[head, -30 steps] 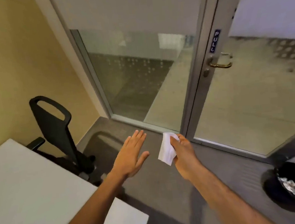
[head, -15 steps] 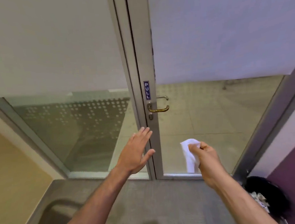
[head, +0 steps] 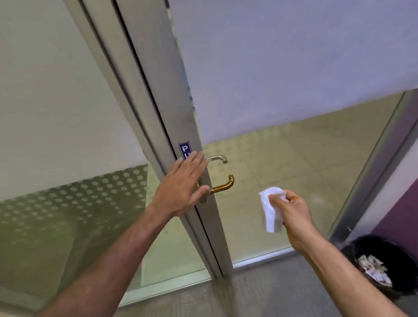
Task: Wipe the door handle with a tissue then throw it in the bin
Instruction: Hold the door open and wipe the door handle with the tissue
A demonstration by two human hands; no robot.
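A brass lever door handle [head: 224, 186] sticks out from the grey frame of a glass door, below a blue PULL sticker [head: 184, 149]. My left hand [head: 180, 187] lies flat and open against the door frame, covering the handle's base, its thumb touching the lever. My right hand [head: 292, 208] pinches a white tissue [head: 270, 207] that hangs down, a little right of and below the handle, not touching it. A black bin [head: 391, 266] with crumpled paper inside stands on the floor at the lower right.
A second, silvery handle [head: 218, 158] shows through the glass on the door's far side. A fixed glass panel [head: 65, 214] with frosted dots fills the left. A purple wall [head: 412, 212] borders the right, beside the bin. Grey carpet [head: 214, 305] lies underfoot.
The view has closed in on the door. My left hand went from hovering below the handle to resting flat on the frame over its base. The right hand rose towards the handle with the tissue.
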